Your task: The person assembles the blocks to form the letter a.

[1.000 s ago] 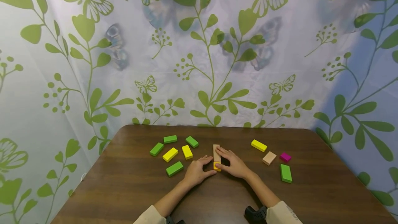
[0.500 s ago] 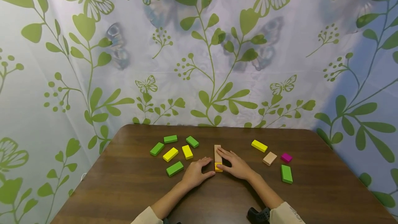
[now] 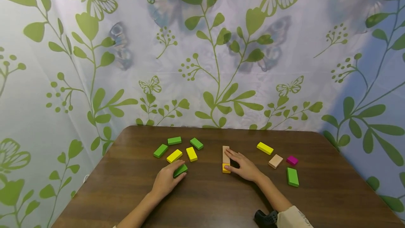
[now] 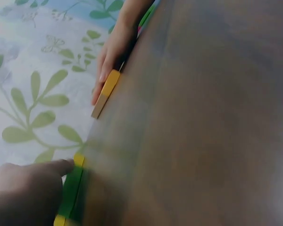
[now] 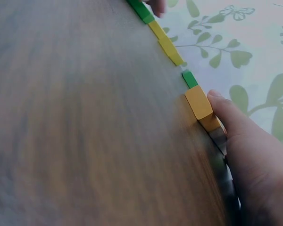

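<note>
Yr L hand [image 3: 166, 180] astride green blk [image 3: 180, 171], can't tell if gripping | yr R hand [image 3: 246, 169] ungripped: fingers on tan blk [image 3: 225, 157], thumb on abutting orange-yellow blk [image 3: 225, 171]

My head view, high, facing forward-down over the table [image 3: 209, 200], both wrist views low, tilted, nearer, sharing the orange block [image 4: 112, 83].

I have a lane from the near edge of the table [image 3: 205, 203] to the far one, between left hand [image 3: 166, 181] and right hand [image 3: 245, 168] — green and yellow blocks [image 3: 191, 154] crowd toward the far left corner, mixed-colour blocks [image 3: 292, 177] obstruct the right edge.
</note>
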Motion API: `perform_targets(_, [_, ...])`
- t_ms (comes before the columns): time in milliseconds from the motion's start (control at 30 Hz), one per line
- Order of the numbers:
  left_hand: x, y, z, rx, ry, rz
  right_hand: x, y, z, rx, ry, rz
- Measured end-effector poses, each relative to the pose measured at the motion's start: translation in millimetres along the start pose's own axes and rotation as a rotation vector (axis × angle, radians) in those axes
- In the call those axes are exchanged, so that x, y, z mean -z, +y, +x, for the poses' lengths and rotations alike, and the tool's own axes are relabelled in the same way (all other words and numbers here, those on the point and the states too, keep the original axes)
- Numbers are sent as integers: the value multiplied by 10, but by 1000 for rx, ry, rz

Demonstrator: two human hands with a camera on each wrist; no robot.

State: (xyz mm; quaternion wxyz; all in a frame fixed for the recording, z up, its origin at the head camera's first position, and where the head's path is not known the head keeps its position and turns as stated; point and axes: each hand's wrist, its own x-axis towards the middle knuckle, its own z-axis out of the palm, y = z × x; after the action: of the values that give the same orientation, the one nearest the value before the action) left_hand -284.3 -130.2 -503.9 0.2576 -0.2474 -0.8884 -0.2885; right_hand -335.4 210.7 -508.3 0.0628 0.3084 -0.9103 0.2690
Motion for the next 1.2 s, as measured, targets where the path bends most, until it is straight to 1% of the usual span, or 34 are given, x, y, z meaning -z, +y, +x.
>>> perform_targets(67, [43, -46, -61, 21, -26, 5, 6, 5, -13, 1, 6, 5])
perform_targets(133, [77, -54, -97, 43, -59, -12, 11, 11, -26, 0, 12, 6])
perform_targets(200, [94, -31, -116, 65, -93, -35, 14, 16, -36, -2, 19, 2])
perform_targets(267, [98, 18, -128, 81, -121, -37, 13, 18, -42, -1, 21, -4])
perform_targets(467, [57, 244, -171, 80, -170, 42, -10, 1, -34, -3, 9, -15])
perform_targets(600, [-14, 413, -186, 57, -205, 48, -19, -6, -31, -10, -2, -11])
perform_targets(733, [-115, 604, -162, 26, -242, 65, -19, -5, -32, -18, -5, -11])
perform_targets(867, [-222, 793, -127, 9, -291, 52, -22, -5, -32, -24, 2, -6])
perform_targets(967, [-287, 883, -104, -17, -315, 18, -23, -8, -30, -25, 5, 3])
perform_targets(1033, [-320, 899, -85, -39, -324, -11, -23, -10, -27, -25, 5, 3])
perform_targets(1100, [-344, 874, -56, -60, -342, -46, -21, -12, -22, -27, 4, -1])
perform_targets(1133, [-353, 846, -36, -68, -360, -62, -19, -14, -19, -29, 5, -1])
perform_targets(1200, [-369, 765, 18, -80, -416, -94, -14, -19, -15, -32, 7, -3])
